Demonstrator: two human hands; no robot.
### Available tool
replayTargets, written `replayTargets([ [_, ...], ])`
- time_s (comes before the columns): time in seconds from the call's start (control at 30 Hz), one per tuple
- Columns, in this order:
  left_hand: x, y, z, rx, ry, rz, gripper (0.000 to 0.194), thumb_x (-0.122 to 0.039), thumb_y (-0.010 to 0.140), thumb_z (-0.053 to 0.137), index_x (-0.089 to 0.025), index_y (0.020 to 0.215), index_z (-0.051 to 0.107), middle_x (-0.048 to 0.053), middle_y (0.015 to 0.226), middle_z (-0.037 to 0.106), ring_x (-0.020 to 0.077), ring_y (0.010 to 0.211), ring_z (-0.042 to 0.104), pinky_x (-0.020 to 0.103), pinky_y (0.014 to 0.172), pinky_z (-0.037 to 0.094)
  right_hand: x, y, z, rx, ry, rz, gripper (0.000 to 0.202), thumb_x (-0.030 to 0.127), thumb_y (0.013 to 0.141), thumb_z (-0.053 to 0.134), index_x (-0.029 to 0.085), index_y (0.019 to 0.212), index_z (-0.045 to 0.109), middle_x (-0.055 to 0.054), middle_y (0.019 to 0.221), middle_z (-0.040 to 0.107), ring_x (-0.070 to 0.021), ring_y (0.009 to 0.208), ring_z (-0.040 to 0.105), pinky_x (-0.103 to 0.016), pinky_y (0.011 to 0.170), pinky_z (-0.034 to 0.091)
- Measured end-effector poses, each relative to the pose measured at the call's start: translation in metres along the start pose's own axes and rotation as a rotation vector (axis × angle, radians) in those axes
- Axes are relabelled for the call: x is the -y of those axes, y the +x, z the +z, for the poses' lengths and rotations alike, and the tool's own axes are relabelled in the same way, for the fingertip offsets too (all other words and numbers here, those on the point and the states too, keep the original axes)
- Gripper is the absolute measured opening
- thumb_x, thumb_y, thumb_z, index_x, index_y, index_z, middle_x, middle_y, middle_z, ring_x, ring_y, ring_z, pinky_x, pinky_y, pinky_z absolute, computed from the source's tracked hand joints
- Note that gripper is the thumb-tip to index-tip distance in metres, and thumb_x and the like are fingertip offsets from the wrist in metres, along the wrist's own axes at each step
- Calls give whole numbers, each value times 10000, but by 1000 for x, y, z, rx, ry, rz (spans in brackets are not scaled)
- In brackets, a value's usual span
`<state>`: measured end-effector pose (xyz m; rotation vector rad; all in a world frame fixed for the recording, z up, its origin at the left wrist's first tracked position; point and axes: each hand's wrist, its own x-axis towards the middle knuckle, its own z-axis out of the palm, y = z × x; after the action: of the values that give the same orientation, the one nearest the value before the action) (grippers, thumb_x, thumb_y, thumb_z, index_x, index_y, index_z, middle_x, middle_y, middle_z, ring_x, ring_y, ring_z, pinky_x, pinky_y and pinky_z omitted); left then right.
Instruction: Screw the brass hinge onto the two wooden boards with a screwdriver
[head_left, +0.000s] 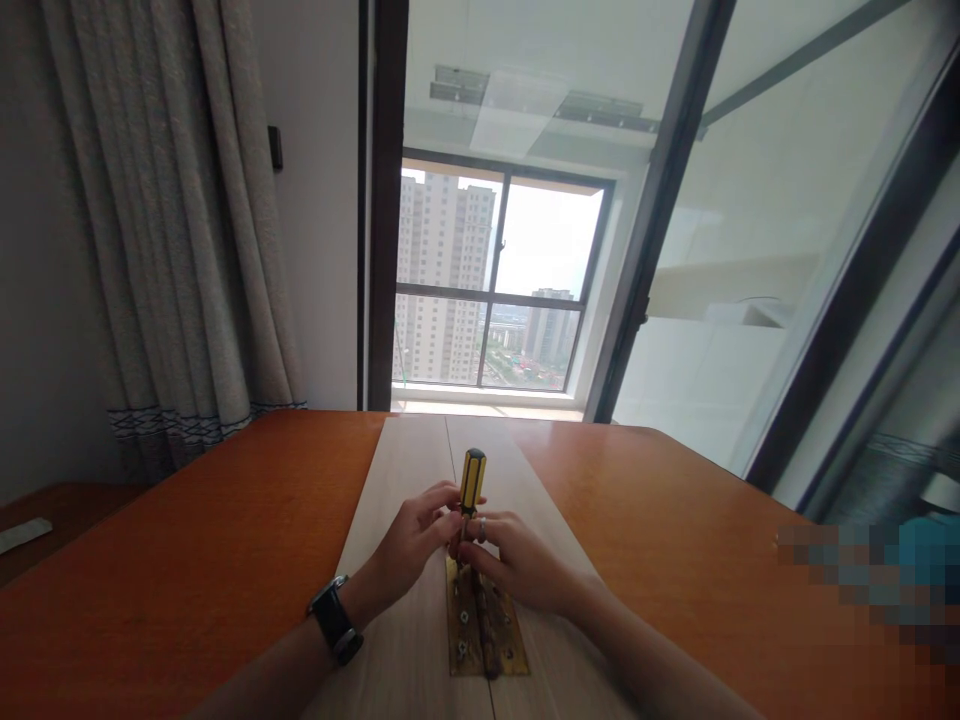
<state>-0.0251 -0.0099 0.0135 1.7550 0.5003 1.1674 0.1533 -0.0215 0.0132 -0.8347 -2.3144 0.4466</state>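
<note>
A yellow and black screwdriver (472, 482) stands upright over the far end of a brass hinge (487, 625). The hinge lies across the seam between two pale wooden boards (412, 470), and screws show in its left leaf. My left hand (420, 530), below a wrist with a black watch, has its fingers closed at the screwdriver's lower part from the left. From the right, my right hand (514, 555), with a ring on one finger, closes around the shaft near the hinge. The screwdriver's tip is hidden among the fingers.
The boards rest on an orange-brown wooden table (637, 500). A grey curtain (172, 220) hangs at the left, and a glass door with a dark frame (660, 210) stands behind the table. A small white object (26, 534) lies at the far left. Something blurred is at the right edge.
</note>
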Motion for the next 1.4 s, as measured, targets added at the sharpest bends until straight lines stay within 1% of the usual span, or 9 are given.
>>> replayTargets([
  [0.17,8,3,-1,3,-18,40,327,-456,852,638,-136,882,694,64,898,583,199,849,538,291,742,432,-1,-2,0,-5,-16,0,172,159,898,525,176,751,612,-35,765,653,-168,704,586,-256,675,451],
  [0.4,28,3,-3,-28,-82,75,327,-416,773,756,-153,826,569,8,809,536,144,754,495,264,703,405,2,-1,0,10,29,-16,157,131,887,532,189,794,645,-48,880,693,-189,848,639,-269,776,475],
  [0.57,29,3,-4,-21,-70,73,318,-408,786,747,-151,872,579,18,843,565,153,786,523,274,727,413,-1,-2,-2,-42,2,34,33,190,850,631,187,818,637,-38,827,677,-192,804,628,-273,728,475],
  [0.67,30,3,-4,-19,-55,70,294,-391,797,741,-153,874,587,20,844,575,157,792,534,274,725,414,-3,-2,-3,-87,35,55,89,211,838,673,185,774,618,-30,798,664,-193,798,628,-277,729,473],
  [0.87,16,2,-3,21,-38,65,335,-470,849,660,-146,923,623,46,877,591,189,844,556,296,758,430,-1,-1,-4,-110,114,19,111,210,873,652,183,766,653,-22,778,671,-187,803,645,-279,781,478],
  [0.97,4,1,-1,31,-16,88,358,-483,909,566,-140,911,667,59,906,578,197,866,553,295,756,430,0,-1,-4,-122,99,6,97,203,874,650,179,783,674,-27,805,694,-176,782,645,-260,753,478],
  [1.07,1,2,0,13,15,112,362,-469,913,567,-137,861,702,61,893,555,189,849,528,292,745,427,1,-1,-4,-132,72,10,140,236,892,634,174,775,678,-34,804,702,-166,751,641,-242,707,477],
  [1.23,14,5,-2,-1,-8,127,368,-507,842,658,-142,858,705,64,911,552,193,858,525,298,750,432,-1,-3,-3,-110,70,-4,137,238,904,616,178,792,667,-42,828,705,-171,758,640,-246,694,474],
  [1.4,28,6,-6,-49,-16,89,399,-523,750,750,-146,828,642,37,856,549,176,807,520,283,719,431,0,-3,-3,-73,51,20,96,210,900,615,184,833,678,-44,840,712,-178,764,645,-264,713,478],
])
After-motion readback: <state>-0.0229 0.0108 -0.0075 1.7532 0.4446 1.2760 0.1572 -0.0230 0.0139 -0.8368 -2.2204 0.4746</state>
